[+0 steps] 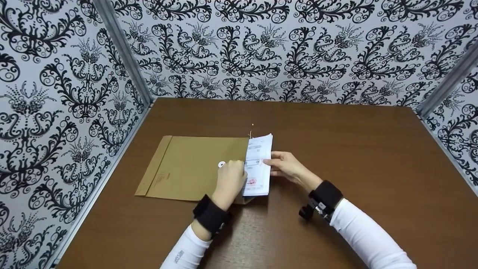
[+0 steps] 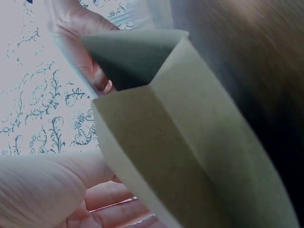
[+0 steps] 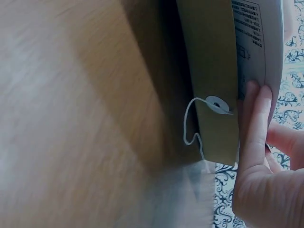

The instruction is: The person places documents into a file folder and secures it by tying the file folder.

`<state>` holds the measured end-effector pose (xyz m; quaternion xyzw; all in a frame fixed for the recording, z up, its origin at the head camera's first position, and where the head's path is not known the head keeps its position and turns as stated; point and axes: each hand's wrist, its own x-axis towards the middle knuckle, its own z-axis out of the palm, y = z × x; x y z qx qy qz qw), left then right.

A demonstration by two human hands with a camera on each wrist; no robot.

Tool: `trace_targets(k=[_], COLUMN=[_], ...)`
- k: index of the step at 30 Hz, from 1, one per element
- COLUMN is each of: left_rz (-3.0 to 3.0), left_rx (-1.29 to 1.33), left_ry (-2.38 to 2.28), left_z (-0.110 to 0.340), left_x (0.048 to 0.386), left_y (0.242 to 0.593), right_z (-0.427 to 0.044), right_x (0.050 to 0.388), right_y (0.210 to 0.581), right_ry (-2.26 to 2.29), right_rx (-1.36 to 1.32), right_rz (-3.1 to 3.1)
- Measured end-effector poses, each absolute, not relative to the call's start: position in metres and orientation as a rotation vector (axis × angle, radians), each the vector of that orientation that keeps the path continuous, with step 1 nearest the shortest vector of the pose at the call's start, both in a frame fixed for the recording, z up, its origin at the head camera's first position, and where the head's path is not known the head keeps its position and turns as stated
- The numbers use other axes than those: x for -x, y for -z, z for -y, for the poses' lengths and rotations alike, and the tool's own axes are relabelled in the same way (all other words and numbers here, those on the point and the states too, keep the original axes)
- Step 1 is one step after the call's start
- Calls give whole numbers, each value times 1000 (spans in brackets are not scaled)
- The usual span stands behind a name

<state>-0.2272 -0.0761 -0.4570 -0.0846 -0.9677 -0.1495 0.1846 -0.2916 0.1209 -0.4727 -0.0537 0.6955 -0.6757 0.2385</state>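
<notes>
A brown kraft document envelope lies on the table, its mouth facing right. My left hand grips the upper edge of that mouth; in the left wrist view the envelope's folded side gapes. Out of the mouth sticks a stack of printed papers with a red stamp; its left part is hidden inside. With thumb on top and fingers beneath, my right hand pinches the stack's right edge. In the right wrist view, a white string hangs from a round button on the envelope flap.
The brown wooden table extends on all sides of the envelope. Patterned black-and-white walls stand behind and at both sides, joined by grey corner posts. A tiny white speck lies beyond the papers.
</notes>
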Motion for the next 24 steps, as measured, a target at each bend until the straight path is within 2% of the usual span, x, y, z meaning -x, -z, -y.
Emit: trace_targets(k=[11, 24], left_rz=[2727, 2758], left_rx=[229, 228], left_ry=[411, 435], left_z=[76, 75], left_x=[225, 226], left_y=[455, 455], right_z=[-114, -104], right_x=[289, 290], right_y=[469, 482], right_ry=[1874, 1835], right_rx=[140, 91], right_rz=[-1884, -1915])
